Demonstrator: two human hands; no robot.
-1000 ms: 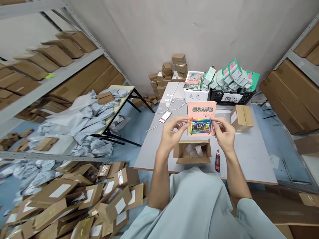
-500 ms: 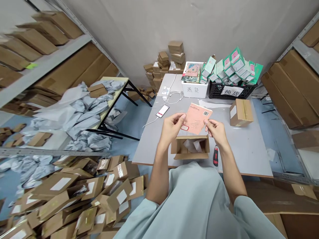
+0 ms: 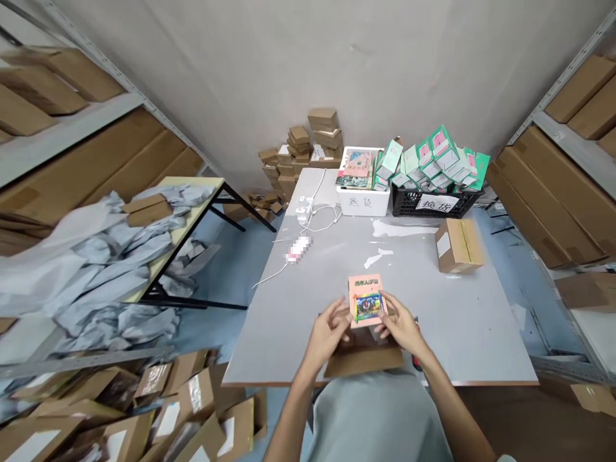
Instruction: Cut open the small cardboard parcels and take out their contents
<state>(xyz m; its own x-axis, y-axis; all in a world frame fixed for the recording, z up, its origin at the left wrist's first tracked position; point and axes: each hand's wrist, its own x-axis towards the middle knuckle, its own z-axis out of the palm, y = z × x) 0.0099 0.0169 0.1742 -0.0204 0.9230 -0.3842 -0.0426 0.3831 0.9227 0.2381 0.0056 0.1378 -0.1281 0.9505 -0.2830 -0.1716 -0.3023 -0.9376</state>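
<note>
A thin pink booklet is held up over the open cardboard box, its front cover with a bright framed picture facing me. My left hand has its thumb and fingers at the booklet's lower left edge. On the opposite edge, my right hand pinches the booklet between thumb and fingers. Both hands and the booklet partly cover the box, which stands at the table's near edge. A red and black tool lies beside the box, mostly hidden under my right forearm.
On the grey table are a closed carton, a blurred-out phone with a cable, a white bin of books and a black crate of green-white boxes. Opened cartons pile up at left; shelves flank both sides.
The booklet has turned from its barcode side to its front cover and come down closer to the box. My hands moved with it, and my view has shifted.
</note>
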